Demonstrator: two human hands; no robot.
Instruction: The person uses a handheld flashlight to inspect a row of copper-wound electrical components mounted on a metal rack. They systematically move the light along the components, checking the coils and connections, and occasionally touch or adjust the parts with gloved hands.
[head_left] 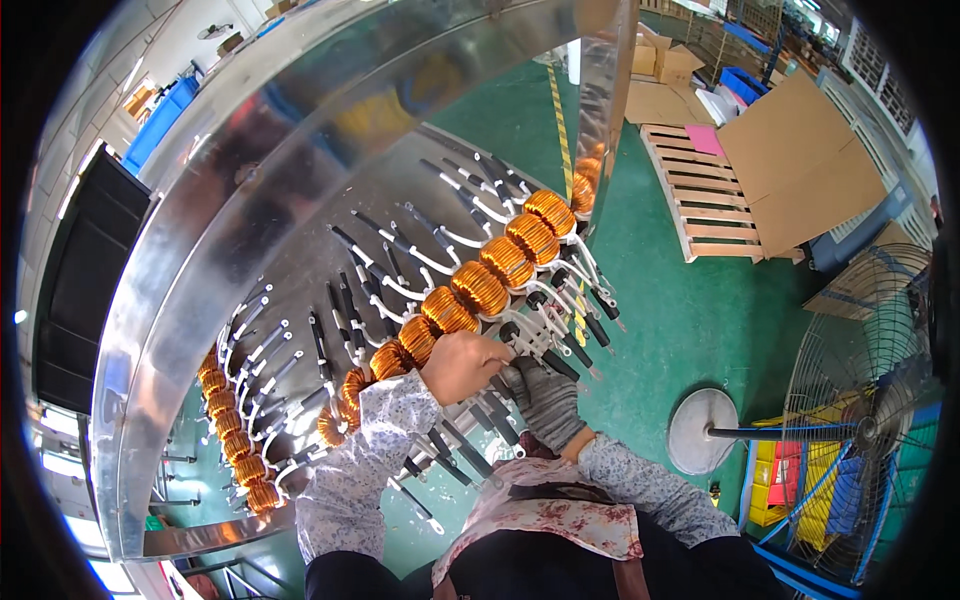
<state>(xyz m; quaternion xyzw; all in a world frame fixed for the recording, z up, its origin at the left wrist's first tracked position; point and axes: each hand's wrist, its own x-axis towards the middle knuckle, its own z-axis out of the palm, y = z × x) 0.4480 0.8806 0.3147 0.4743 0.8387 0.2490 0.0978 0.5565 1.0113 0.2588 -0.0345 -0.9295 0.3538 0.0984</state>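
Observation:
A row of copper-wound toroid coils (480, 288) runs diagonally along the near edge of a metal table (330, 210). White leads with black sleeves and metal lugs stick out on both sides of the coils. My left hand (463, 366), bare, is closed beside the middle coils, its fingertips meeting the other hand's. My right hand (546, 400), in a grey knit glove, is closed around a lead on the near side of the row. Fingers cover most of what is between the two hands. Several black-sleeved leads (470, 450) hang below my hands.
A second coil row (228, 430) lines the table's left side. A shiny metal rim (180, 270) curves around the table. To the right stand a floor fan (870, 420), colored bins (770, 480), a wooden pallet (705, 190) and a cardboard sheet (800, 165).

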